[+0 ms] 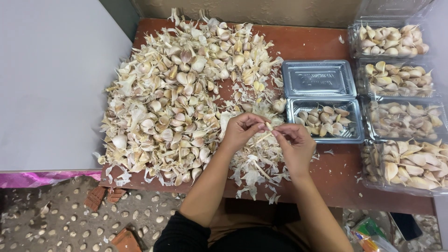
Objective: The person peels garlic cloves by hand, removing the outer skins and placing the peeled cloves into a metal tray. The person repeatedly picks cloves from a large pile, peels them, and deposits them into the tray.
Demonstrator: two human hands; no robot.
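Observation:
A small garlic clove is pinched between the fingertips of both hands above the brown table. My left hand grips it from the left, and my right hand pulls at its skin from the right. Loose papery skins lie under my hands. A big heap of garlic cloves and skins covers the table's left half. Just right of my hands stands an open clear plastic box partly filled with cloves, its empty lid folded back behind it.
Several closed clear boxes full of cloves line the table's right edge. A white surface adjoins the table on the left. Below it is a pebbled floor with brick pieces.

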